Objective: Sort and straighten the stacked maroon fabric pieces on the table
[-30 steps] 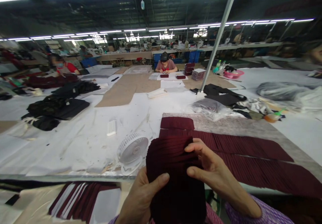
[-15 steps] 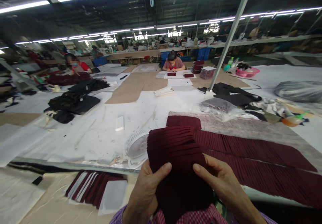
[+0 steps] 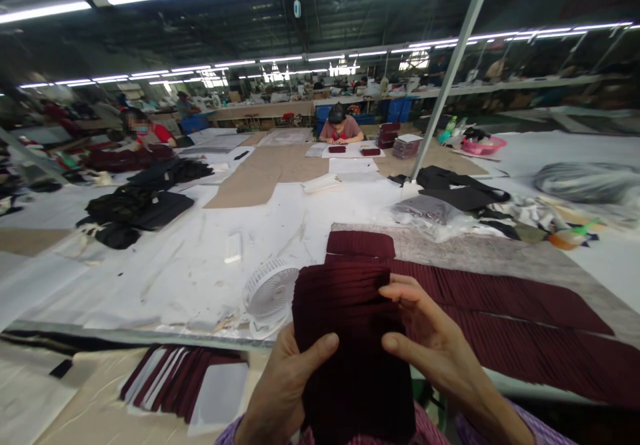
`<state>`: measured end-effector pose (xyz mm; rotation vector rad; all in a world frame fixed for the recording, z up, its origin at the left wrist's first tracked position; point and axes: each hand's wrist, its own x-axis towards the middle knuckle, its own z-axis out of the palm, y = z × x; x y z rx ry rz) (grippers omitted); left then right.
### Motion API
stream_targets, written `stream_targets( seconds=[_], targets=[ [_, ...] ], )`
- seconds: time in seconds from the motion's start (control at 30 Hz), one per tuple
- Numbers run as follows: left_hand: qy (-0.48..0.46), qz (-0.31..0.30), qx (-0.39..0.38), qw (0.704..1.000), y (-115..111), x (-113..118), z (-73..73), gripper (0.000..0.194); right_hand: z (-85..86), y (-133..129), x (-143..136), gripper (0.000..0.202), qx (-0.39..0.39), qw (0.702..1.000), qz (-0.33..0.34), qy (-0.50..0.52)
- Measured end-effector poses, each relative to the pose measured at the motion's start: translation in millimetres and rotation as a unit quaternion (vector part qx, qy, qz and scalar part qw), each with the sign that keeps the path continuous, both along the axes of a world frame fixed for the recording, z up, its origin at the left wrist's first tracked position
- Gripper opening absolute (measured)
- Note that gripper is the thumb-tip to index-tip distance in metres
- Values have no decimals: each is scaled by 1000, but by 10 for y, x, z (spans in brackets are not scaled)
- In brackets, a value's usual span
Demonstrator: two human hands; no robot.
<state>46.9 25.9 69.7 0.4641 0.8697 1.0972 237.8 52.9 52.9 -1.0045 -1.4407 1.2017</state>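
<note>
A thick stack of dark maroon fabric pieces (image 3: 350, 351) is held upright in front of me, its layers fanned into steps near the top. My left hand (image 3: 295, 378) grips its left edge, thumb across the front and fingers behind. At the right edge, my right hand (image 3: 430, 338) has its thumb on the front and its index fingertip higher up, on the stepped layers; its other fingers are partly hidden. Just beyond the stack lies a smaller maroon bundle (image 3: 360, 243). Long fanned rows of maroon pieces (image 3: 525, 298) stretch away to the right.
A white fan (image 3: 273, 295) stands left of the stack. Maroon and white pieces (image 3: 170, 381) lie at lower left beside a pale card (image 3: 219, 391). Dark garments (image 3: 135, 208) are heaped on the left. A pole (image 3: 453, 71) rises from the table. Across it sits a co-worker (image 3: 341, 126).
My right index finger has moved up onto the stepped layers, spreading away from the thumb. The left hand keeps its grip. The view has shifted slightly.
</note>
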Motion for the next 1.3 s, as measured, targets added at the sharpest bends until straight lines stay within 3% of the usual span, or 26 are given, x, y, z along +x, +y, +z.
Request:
stream_targets(
  seconds=[0.1, 0.2, 0.33, 0.6, 0.73, 0.87, 1.0, 1.13, 1.23, 1.3],
  targets=[
    [18, -21, -11, 1000, -25, 3, -6, 40, 86, 38, -3, 33, -25, 999, 33, 24],
    [20, -22, -12, 999, -24, -8, -8, 40, 145, 52, -28, 36, -101, 989, 78, 80],
    [18, -1, -1, 1000, 8, -32, -8, 45, 114, 34, -65, 39, -172, 971, 115, 119],
    [-8, 14, 15, 1000, 80, 36, 8, 50, 11, -26, -117, 31, -183, 979, 79, 51],
    [-12, 27, 13, 999, 80, 58, -30, 55, -42, -34, -150, 32, -185, 981, 23, 59],
    [-16, 35, 3, 999, 81, 69, -43, 62, -63, -49, -175, 31, -195, 978, 12, 74],
    [-17, 35, -16, 999, 84, 63, -35, 55, -95, -58, -171, 28, -161, 986, 14, 34],
    [-16, 22, -19, 999, 72, 30, -47, 51, -132, -26, -121, 26, -49, 998, -10, -44],
    [-6, 18, -19, 1000, 56, 11, -56, 50, -112, 28, -84, 38, 16, 997, -52, -51],
    [-1, 5, -22, 1000, 47, 3, -56, 47, -77, 70, -69, 45, 6, 999, -37, -29]
  ],
)
